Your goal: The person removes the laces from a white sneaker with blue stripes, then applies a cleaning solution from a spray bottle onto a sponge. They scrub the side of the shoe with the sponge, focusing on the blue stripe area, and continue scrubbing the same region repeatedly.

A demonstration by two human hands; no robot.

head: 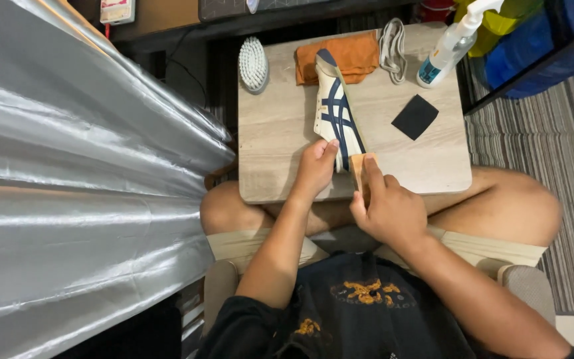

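A cream sneaker with dark blue stripes lies on its side on a small light wooden table, toe pointing away from me. My left hand grips the shoe at its near end. My right hand holds a wooden-backed brush pressed against the heel end of the shoe, fingers wrapped over the brush's back.
On the table's far side lie a white round brush, an orange cloth, grey laces, a spray bottle and a black square pad. A silver curtain hangs on the left. Striped rug on the right.
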